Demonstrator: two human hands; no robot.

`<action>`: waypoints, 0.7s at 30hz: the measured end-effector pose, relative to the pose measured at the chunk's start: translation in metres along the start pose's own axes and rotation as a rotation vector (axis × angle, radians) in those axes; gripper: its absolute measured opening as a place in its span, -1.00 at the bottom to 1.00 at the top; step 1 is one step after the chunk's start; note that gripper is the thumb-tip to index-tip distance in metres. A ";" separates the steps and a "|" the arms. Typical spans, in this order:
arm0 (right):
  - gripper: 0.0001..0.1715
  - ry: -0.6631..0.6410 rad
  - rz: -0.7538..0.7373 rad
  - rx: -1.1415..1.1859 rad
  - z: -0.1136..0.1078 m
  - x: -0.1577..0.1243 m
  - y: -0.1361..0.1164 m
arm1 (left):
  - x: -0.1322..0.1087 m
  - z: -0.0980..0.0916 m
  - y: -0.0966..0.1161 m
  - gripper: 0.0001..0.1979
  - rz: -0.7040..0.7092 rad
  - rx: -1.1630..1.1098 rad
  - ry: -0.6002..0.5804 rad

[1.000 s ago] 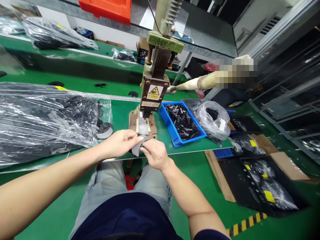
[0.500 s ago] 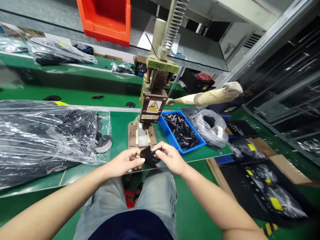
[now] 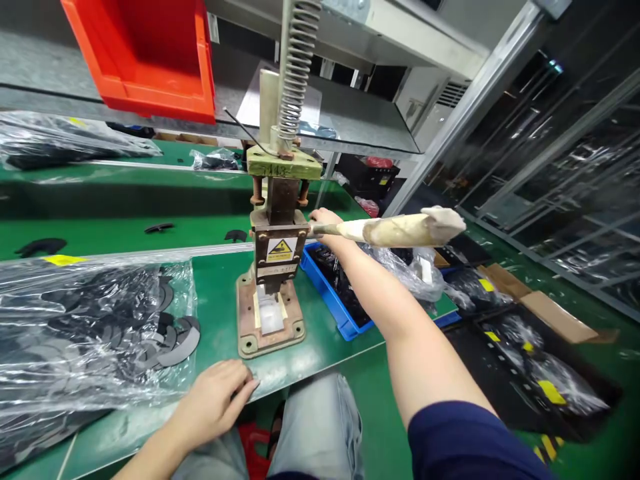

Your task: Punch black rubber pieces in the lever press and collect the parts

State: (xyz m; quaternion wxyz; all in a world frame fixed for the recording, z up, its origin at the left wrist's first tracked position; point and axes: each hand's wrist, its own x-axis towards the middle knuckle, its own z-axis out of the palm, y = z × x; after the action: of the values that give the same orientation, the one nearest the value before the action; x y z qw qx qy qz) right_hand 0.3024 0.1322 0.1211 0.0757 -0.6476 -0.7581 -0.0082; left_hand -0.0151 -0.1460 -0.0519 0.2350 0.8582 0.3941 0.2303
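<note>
My left hand (image 3: 220, 393) lies at the front edge of the green workbench (image 3: 285, 373), palm down, its thumb apart from loosely bent fingers. Nothing shows in it. My right arm stretches over the blue bin (image 3: 327, 290) of small black parts, under the wrapped lever (image 3: 400, 230). Beyond that lever is my right hand (image 3: 326, 217), right behind the hand press (image 3: 280, 250); the press and lever hide most of its fingers, so what they hold cannot be seen. Between both hands stands the press, with a pale translucent block (image 3: 271, 315) on its base.
A clear plastic bag (image 3: 100, 333) of dark curved pieces covers the bench at left. Several black curved pieces (image 3: 159, 227) lie on the green surface behind. An orange-red bin (image 3: 155, 100) sits on the shelf above. Bagged goods and cardboard (image 3: 560, 313) stand at right.
Both hands held a black curved piece before the press; now they are apart. My right hand has reached forward behind the press, my left dropped to the bench edge. The view has shifted.
</note>
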 end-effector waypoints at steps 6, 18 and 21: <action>-0.45 -0.026 -0.006 -0.015 0.025 0.017 0.010 | 0.000 0.000 -0.003 -0.81 -0.017 -0.010 0.008; -0.53 -0.227 0.087 -0.019 0.030 -0.134 0.081 | -0.003 0.007 -0.007 -0.71 0.076 0.109 0.030; -0.42 -0.256 0.073 -0.013 0.039 -0.154 0.082 | -0.005 0.008 -0.008 -0.72 0.068 0.117 0.017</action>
State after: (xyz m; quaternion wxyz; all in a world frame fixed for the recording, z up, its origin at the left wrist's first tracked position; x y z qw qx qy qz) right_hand 0.4015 -0.0011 0.0566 -0.0256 -0.6711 -0.7374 0.0721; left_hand -0.0179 -0.1472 -0.0637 0.1732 0.8814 0.3794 0.2218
